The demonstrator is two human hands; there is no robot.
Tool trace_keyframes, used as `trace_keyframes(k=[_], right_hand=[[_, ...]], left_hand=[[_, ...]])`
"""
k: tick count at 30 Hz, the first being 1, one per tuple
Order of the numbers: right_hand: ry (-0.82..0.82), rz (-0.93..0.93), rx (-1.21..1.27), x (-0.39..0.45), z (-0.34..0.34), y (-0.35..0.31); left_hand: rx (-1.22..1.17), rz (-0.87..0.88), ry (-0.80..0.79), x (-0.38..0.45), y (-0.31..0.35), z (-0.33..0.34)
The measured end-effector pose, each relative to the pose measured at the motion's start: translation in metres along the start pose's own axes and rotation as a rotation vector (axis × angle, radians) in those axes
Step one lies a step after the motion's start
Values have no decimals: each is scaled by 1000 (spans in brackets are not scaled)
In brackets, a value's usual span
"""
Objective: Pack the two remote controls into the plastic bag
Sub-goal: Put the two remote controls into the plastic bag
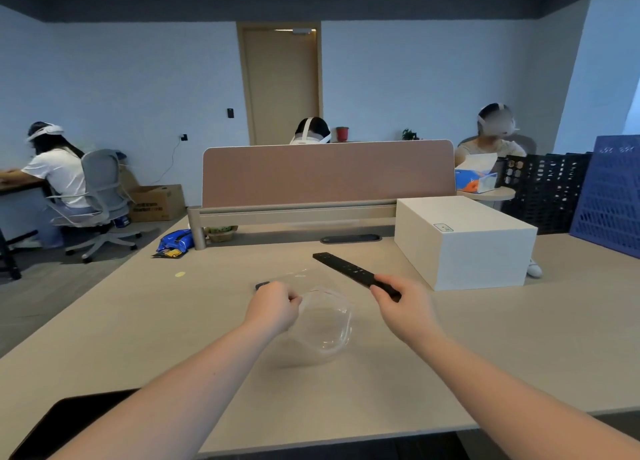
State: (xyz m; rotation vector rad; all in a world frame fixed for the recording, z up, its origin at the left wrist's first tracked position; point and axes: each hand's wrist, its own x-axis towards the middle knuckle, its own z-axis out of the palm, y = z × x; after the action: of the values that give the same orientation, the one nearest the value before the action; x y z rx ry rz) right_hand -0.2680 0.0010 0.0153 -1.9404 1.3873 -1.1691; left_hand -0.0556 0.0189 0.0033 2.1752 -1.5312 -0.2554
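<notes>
My right hand [401,303] grips the near end of a long black remote control [346,268], holding it above the table with its far end pointing up and left. My left hand [273,305] pinches the rim of a clear plastic bag [325,324], which hangs with its mouth held apart between the two hands. The second remote control [262,285] is a dark shape on the table just beyond my left hand, mostly hidden by it.
A white box [464,241] stands on the table to the right. A brown divider panel [329,175] runs along the far edge. A dark flat object [69,421] lies at the near left corner. Blue and black crates [588,189] lean at the far right. Other people sit beyond.
</notes>
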Motion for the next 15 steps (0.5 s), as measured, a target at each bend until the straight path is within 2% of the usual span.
trace_keyframes(k=[5, 10, 15], right_hand=[[-85, -81, -9, -17, -22, -29], [-172, -27, -93, -28, -23, -27], [-217, -46, -177, -30, -3, -16]], left_hand=[[-122, -85, 22, -2, 4, -3], [-113, -89, 62, -3, 2, -7], [-126, 46, 89, -8, 4, -6]])
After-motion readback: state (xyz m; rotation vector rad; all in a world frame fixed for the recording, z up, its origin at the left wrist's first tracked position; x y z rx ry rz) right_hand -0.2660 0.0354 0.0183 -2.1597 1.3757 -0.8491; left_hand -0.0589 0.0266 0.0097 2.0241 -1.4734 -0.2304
